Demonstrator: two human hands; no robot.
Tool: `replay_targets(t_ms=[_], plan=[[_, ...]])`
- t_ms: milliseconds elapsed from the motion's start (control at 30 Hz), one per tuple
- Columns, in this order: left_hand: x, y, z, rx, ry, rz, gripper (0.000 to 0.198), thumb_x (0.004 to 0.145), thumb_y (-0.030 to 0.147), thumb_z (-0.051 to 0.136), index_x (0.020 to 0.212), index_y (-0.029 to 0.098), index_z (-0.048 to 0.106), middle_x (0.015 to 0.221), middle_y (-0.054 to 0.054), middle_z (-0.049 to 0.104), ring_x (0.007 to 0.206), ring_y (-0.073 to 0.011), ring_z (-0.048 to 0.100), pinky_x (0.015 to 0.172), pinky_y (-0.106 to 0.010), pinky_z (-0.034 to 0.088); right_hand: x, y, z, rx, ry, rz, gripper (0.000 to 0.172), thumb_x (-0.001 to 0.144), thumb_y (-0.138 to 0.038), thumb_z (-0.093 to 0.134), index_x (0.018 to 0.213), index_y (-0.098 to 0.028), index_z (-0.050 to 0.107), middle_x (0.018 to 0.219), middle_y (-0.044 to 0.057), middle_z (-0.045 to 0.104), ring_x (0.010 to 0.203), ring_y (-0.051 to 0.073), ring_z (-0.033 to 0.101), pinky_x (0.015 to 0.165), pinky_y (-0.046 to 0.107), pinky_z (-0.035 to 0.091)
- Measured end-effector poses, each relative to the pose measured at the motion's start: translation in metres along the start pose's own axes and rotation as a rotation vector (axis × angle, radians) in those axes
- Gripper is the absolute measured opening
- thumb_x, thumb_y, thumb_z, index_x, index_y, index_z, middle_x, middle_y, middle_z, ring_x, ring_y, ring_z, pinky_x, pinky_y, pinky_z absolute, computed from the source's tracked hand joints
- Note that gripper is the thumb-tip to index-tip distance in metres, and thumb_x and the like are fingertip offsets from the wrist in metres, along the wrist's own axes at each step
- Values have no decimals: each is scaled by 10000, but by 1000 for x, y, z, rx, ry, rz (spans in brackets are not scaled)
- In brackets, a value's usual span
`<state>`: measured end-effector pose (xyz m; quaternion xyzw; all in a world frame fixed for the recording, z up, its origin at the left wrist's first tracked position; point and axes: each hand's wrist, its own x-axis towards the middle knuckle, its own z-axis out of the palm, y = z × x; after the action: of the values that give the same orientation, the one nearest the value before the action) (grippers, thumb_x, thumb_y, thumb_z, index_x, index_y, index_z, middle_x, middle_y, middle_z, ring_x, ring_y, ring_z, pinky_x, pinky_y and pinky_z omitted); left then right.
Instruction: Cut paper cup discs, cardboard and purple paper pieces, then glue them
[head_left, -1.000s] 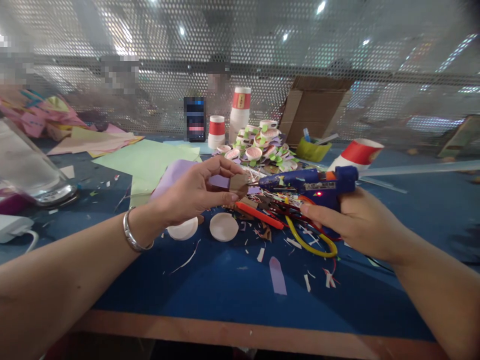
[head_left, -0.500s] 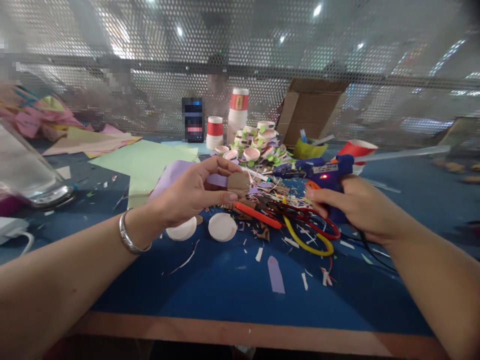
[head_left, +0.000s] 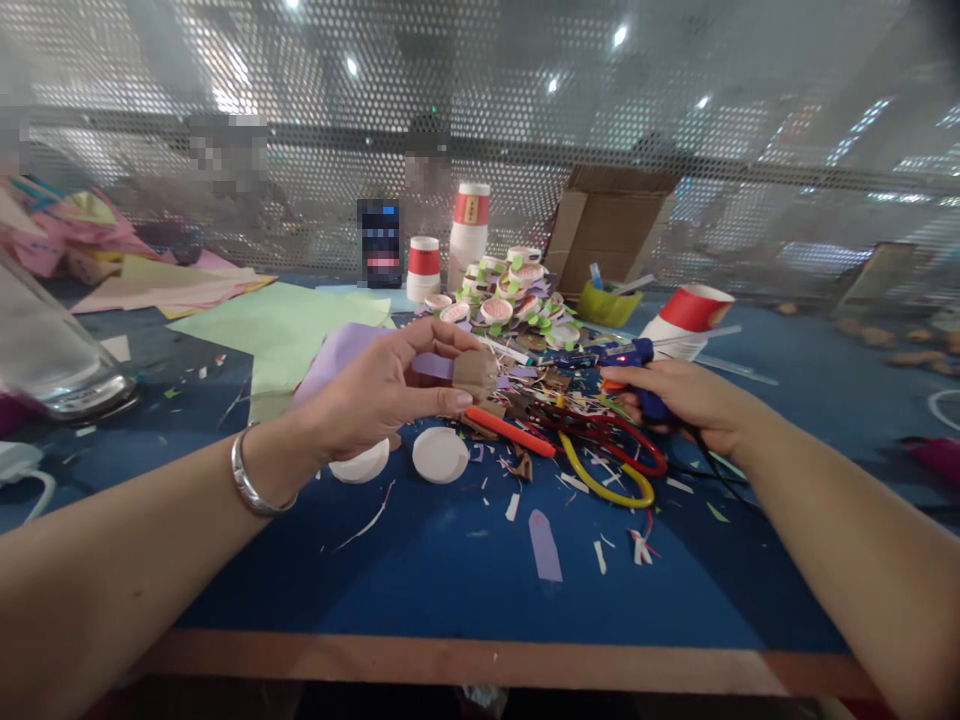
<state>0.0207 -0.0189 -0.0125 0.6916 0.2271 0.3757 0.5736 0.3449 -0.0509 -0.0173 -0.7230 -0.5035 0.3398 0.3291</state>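
Between the thumb and fingers of my left hand (head_left: 401,375) is a small brown cardboard piece (head_left: 474,370), with a purple paper strip (head_left: 435,367) showing beside it. My right hand (head_left: 686,400) grips a blue hot glue gun (head_left: 611,353), low over the scraps, its nozzle pointing left. A clear glue stick (head_left: 701,340) sticks out of its back. Below my left hand lie two white paper discs (head_left: 440,455) (head_left: 361,462). Scissors with red and yellow handles (head_left: 607,490) rest between my hands, close to an orange stick-like tool (head_left: 510,430).
Behind the scraps stand a pile of small decorated cup pieces (head_left: 499,300), stacked paper cups (head_left: 469,240) and a phone (head_left: 380,245). A red-and-white cup (head_left: 686,315) tilts behind the glue gun. Green paper (head_left: 277,320) lies left, near a glass vessel (head_left: 67,350). A cardboard box (head_left: 611,225) leans against the mesh.
My right hand has lowered the glue gun and tilted it flatter, uncovering more of the red-and-white cup. My left hand keeps hold of the cardboard piece, nearly still. The view has shifted slightly.
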Motion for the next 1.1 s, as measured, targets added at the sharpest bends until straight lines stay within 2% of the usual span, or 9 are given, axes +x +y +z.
replay_targets(t_ms=[133,233,333,367,467,533,633,767,1100], plan=[[1,0,1,2,17,-6,382,766,142,825,1099,185,641,975,-26,730,864,-134,705,757,-225,579,4,2,-6,-238,153,-26,445,809,-586,672,590,-208,584,549,34,538,485,175,531,420,306,407],[1,0,2,-2,33,-20,392,752,149,835,1092,181,641,965,-23,727,849,-134,704,743,-229,580,2,-1,-12,-444,319,-83,427,781,-581,704,581,-216,609,602,86,594,559,237,559,489,362,404],[1,1,4,-2,43,-31,396,748,136,830,1088,179,633,958,-16,722,853,-132,702,746,-227,571,-7,-8,-8,-589,455,-219,313,804,-531,696,739,-225,671,778,116,679,701,293,604,580,397,410],[1,1,4,-6,39,-35,391,752,133,825,1087,177,628,951,-15,721,857,-132,701,749,-228,567,-10,-12,-4,-655,466,-349,273,849,-480,660,780,-216,670,790,113,689,704,284,616,597,398,426],[0,1,5,-25,22,-37,379,767,125,810,1088,174,614,938,-13,721,864,-130,700,756,-228,556,-15,-24,16,-683,332,-513,138,877,-320,644,813,-205,686,869,71,701,732,202,644,687,338,489],[0,0,5,-32,19,-36,383,770,117,807,1092,176,608,956,-12,720,873,-126,699,762,-225,554,-13,-32,31,-750,194,-620,137,892,-298,634,851,-192,711,871,64,690,739,187,646,700,315,496],[0,-1,4,-38,20,-30,385,777,105,798,1100,179,601,968,-10,722,900,-125,697,770,-221,552,-5,-43,48,-832,99,-698,168,910,-273,615,963,-170,737,939,82,685,791,197,653,740,316,496],[1,0,2,-10,41,-19,371,786,123,792,1103,174,606,962,-16,721,883,-123,691,759,-222,551,10,-52,62,-942,60,-740,256,923,-291,604,1094,-153,735,1072,140,674,912,263,652,756,350,483],[0,-2,-1,33,50,-4,396,769,188,816,1112,181,618,987,-34,712,879,-149,688,750,-253,570,20,-48,69,-946,34,-730,224,913,-186,534,957,-158,752,970,123,707,858,234,644,753,321,466]])
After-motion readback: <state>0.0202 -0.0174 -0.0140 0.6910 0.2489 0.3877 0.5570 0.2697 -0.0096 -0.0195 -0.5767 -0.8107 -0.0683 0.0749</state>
